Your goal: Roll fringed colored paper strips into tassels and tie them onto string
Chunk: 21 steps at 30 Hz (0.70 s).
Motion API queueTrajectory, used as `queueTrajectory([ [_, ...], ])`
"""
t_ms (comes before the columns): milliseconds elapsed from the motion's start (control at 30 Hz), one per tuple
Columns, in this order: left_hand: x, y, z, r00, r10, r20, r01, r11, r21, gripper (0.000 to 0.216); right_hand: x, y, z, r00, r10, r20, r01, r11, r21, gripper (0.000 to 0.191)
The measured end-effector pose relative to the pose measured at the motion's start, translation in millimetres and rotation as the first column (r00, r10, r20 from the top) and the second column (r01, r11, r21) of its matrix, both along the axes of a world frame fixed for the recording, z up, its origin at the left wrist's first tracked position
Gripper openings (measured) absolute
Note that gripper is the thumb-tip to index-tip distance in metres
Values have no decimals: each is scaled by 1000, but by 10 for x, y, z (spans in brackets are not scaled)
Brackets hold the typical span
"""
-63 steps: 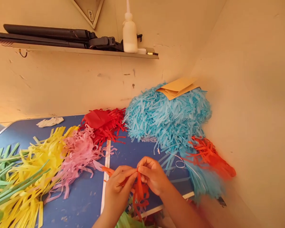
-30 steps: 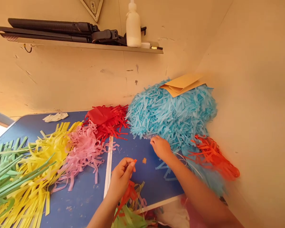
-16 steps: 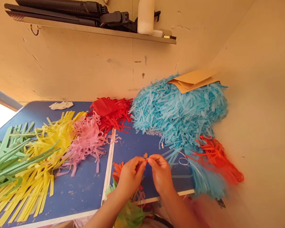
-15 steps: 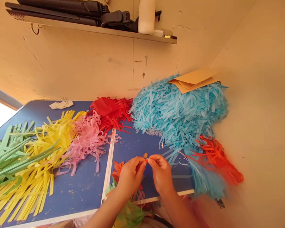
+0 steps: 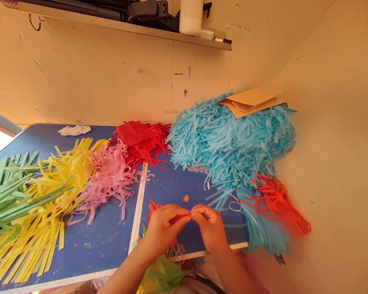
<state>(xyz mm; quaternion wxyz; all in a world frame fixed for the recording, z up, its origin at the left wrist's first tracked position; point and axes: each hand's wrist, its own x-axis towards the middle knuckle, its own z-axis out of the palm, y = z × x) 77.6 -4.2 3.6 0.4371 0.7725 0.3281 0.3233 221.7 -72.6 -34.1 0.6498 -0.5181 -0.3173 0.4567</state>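
My left hand (image 5: 165,224) and my right hand (image 5: 211,228) meet over the front of the blue table (image 5: 110,241). Thumb and forefinger of each pinch a tiny red piece (image 5: 189,214) between them; most of it is hidden by the fingertips. Just beyond the fingers lies a small orange scrap (image 5: 186,198). Orange tissue-paper fringe (image 5: 153,207) shows behind my left hand. Below the wrists, at the table's front edge, hangs green and yellow tissue paper (image 5: 161,275). A loop of white string (image 5: 235,205) lies to the right of my right hand.
Fringed tissue paper spreads across the left: green (image 5: 6,179), yellow (image 5: 70,163), pink (image 5: 110,175) and red (image 5: 135,134). A large blue fringed bundle (image 5: 233,139) carries folded orange-tan paper (image 5: 251,100). Red strips (image 5: 279,200) hang right. Above is a wall shelf (image 5: 110,28) with a white bottle (image 5: 190,16).
Both hands have come slightly lower and nearer, still pinched together, so the orange scrap beyond them shows fully. The view has tilted down a little.
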Motion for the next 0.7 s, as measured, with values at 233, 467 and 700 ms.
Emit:
queueTrajectory([
  [233,-3,-8,-17,990,135,-36,-127,979,161,7,31,-48,28,977,-102,188,109,994,-25,13],
  [467,65,-30,-66,995,64,81,-91,913,397,12,-13,-65,72,959,-155,236,155,988,19,10],
  [700,82,3,-122,996,27,80,-63,868,493,14,14,-69,39,955,-141,260,145,989,4,11],
])
